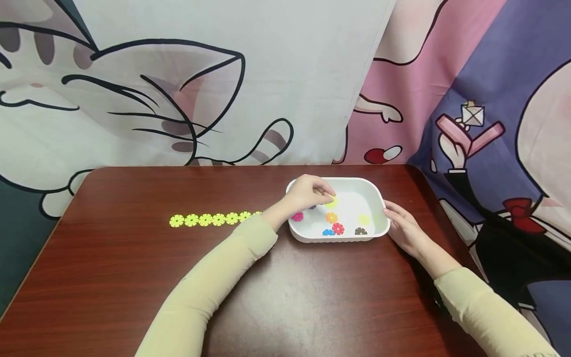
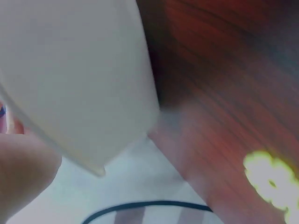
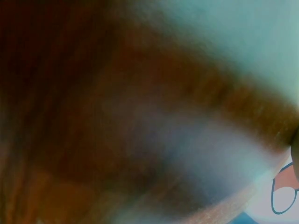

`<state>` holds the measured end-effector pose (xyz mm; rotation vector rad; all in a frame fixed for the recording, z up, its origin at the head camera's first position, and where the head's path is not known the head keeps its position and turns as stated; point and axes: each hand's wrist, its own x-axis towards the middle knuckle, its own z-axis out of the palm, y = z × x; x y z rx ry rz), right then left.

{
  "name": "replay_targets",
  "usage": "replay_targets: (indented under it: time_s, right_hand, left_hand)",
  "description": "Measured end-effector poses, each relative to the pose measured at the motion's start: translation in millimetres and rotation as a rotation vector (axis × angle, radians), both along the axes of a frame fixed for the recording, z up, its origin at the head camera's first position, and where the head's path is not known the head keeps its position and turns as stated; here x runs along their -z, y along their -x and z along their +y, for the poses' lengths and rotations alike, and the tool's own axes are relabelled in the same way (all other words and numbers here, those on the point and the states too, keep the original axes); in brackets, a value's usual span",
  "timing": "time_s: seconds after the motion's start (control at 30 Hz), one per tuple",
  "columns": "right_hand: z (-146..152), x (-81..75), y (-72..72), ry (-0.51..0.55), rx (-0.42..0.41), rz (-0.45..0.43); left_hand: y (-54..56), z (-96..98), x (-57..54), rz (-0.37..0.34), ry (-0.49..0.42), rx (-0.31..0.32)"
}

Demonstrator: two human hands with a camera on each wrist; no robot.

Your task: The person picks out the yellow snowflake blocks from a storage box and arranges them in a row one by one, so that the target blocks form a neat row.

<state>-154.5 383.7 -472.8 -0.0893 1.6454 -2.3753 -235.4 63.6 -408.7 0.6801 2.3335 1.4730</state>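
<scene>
My left hand reaches over the left rim of a white plastic tray. Its thumb and fingertips pinch a yellow flower-shaped plastic disc inside the tray. At the tray's right end, my right hand grips the rim, thumb near the top edge. Loose flower discs lie on the tray floor: an orange disc, a red disc, a blue disc, a pink disc, a dark brown disc and another yellow disc. The right wrist view is mostly blurred.
A straight row of yellow flower discs lies on the brown wooden table, left of the tray; my left forearm covers its right end. Behind the table hangs a cartoon-printed curtain.
</scene>
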Motion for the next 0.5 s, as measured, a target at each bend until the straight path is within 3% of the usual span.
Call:
replay_targets:
  time_s: [0.5]
  right_hand:
    - [-0.6, -0.1, -0.2, -0.022, 0.018, -0.002]
  left_hand:
    - [-5.3, -66.4, -7.0, -0.100, -0.110, -0.187]
